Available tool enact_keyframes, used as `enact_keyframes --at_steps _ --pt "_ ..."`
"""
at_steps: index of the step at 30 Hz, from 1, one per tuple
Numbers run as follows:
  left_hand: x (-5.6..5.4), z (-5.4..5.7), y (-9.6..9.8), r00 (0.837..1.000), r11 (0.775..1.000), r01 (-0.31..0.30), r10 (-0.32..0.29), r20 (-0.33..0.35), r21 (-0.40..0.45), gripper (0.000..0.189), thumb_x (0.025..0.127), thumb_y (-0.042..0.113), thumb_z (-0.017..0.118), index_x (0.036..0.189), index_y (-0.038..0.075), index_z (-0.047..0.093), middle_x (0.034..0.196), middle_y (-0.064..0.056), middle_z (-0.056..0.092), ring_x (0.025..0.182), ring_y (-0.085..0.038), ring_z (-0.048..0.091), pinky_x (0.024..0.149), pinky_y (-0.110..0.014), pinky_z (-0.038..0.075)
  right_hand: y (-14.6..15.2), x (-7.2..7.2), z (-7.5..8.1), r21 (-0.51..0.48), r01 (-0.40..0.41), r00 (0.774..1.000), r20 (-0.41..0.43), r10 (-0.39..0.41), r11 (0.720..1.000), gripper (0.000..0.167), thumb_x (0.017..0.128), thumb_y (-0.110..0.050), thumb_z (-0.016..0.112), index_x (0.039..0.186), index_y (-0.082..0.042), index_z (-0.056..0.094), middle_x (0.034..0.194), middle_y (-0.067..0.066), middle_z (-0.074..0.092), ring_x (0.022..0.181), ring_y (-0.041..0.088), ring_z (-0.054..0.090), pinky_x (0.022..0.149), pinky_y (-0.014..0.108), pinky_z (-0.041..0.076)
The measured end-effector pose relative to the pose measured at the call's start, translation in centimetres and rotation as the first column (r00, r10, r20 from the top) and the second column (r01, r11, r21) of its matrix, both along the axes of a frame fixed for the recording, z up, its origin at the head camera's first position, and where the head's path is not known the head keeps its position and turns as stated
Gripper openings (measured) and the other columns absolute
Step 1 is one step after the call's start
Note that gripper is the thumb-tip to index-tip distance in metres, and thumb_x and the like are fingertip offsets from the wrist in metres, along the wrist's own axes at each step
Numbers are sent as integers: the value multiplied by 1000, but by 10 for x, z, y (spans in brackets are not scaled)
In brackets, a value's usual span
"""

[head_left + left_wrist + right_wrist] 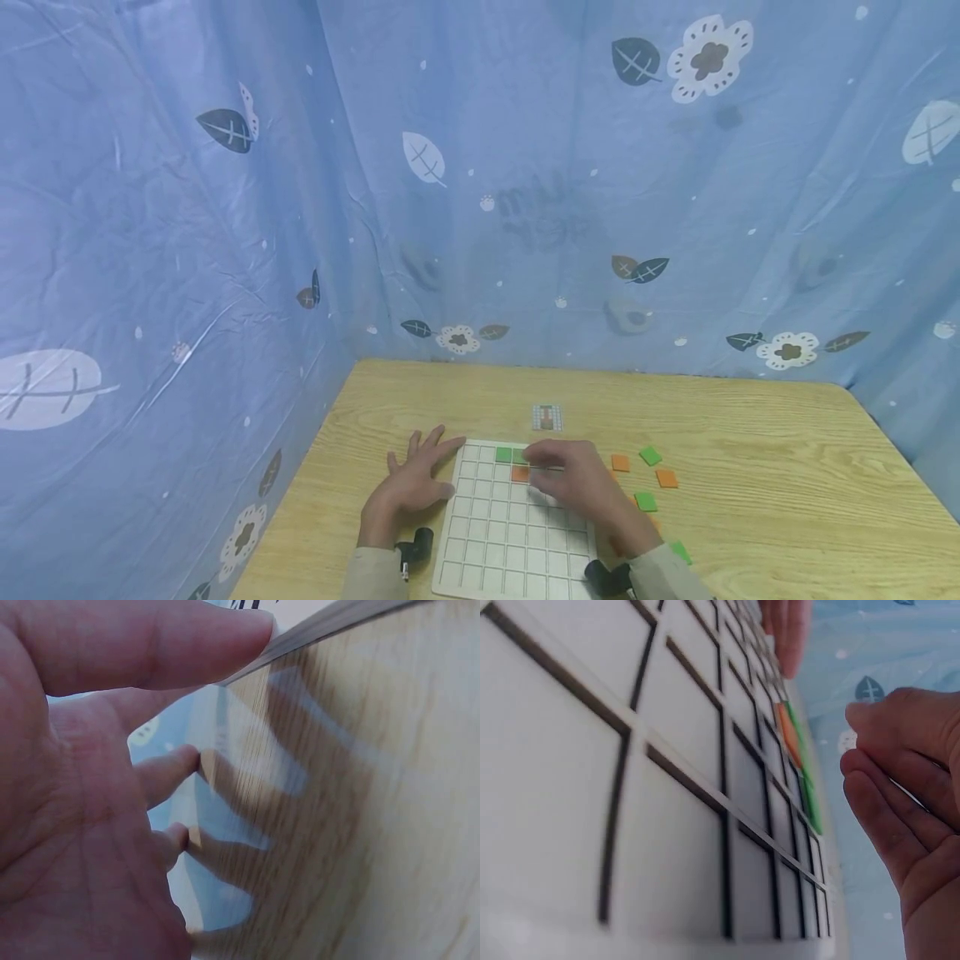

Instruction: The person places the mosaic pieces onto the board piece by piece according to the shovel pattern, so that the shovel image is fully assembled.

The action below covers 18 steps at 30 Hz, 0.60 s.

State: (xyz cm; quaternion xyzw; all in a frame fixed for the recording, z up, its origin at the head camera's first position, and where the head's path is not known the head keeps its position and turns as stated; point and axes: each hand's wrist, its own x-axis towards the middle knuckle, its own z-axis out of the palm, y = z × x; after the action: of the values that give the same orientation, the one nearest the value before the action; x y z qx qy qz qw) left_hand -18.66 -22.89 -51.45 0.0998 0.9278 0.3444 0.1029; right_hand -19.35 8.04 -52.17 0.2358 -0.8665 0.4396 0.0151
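A white grid board (pixel 480 533) lies on the wooden table. Two green square tiles, one of them the left green tile (pixel 503 455), fill cells in its top row, with an orange tile (pixel 520 473) in the row below. My left hand (pixel 411 483) spreads beside the board, its index fingertip at the upper left corner and thumb at the left edge. In the left wrist view the palm and thumb (pixel 225 645) show, no tile in them. My right hand (pixel 577 482) is over the board's upper right; in the right wrist view its loosely bent fingers (pixel 885 817) show no tile between them.
Loose green and orange tiles, such as an orange tile (pixel 667 478) and a green tile (pixel 645 501), lie right of the board. Behind the board is a small patterned card (pixel 547 417). A blue curtain (pixel 525 208) with leaf prints hangs around the table.
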Motion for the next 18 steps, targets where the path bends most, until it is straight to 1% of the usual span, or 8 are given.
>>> enact_keyframes --at_steps 2,5,7,11,15,18 --pt "0 0 0 1000 1000 1 -1 0 -4 86 82 8 79 163 22 54 182 -21 22 167 -59 -2 117 -91 -15 7 3 4 -31 -18 1000 18 19 999 29 92 -9 83 121 -12 82 122 0 82 110 21 80 97 38 66" --pt "1 0 0 1000 1000 2 -2 -4 -10 86 81 8 79 163 22 54 182 -21 22 167 -59 -1 117 -91 -14 17 6 10 -53 -38 999 18 39 998 28 94 -11 84 122 -10 82 122 2 83 110 23 81 97 39 66" --pt "0 0 0 1000 1000 2 -3 -6 -15 86 81 9 78 163 22 54 181 -22 22 166 -59 -1 117 -91 -14 25 8 13 -54 -39 999 23 40 998 28 94 -13 84 122 -11 81 122 2 82 111 24 80 97 39 66" --pt "0 -1 0 1000 1000 4 -4 -7 -14 87 80 9 78 163 23 54 181 -22 22 166 -60 -1 117 -91 -14 41 12 18 -49 -14 999 44 16 999 29 94 -19 85 123 -12 82 122 1 82 111 27 81 97 42 67" --pt "0 -2 0 1000 1000 5 -5 -5 -7 87 80 10 78 163 23 54 182 -21 22 166 -60 -1 117 -92 -14 63 14 20 -78 -9 999 45 13 997 30 95 -19 85 123 -10 81 123 4 82 111 31 81 96 44 67" --pt "0 -2 -1 1000 1000 6 -6 -4 -2 87 81 10 79 163 23 54 182 -21 22 166 -60 -1 117 -92 -14 79 16 18 -101 -9 1000 22 11 995 29 95 -16 85 122 -8 81 122 7 82 111 30 81 95 42 67"
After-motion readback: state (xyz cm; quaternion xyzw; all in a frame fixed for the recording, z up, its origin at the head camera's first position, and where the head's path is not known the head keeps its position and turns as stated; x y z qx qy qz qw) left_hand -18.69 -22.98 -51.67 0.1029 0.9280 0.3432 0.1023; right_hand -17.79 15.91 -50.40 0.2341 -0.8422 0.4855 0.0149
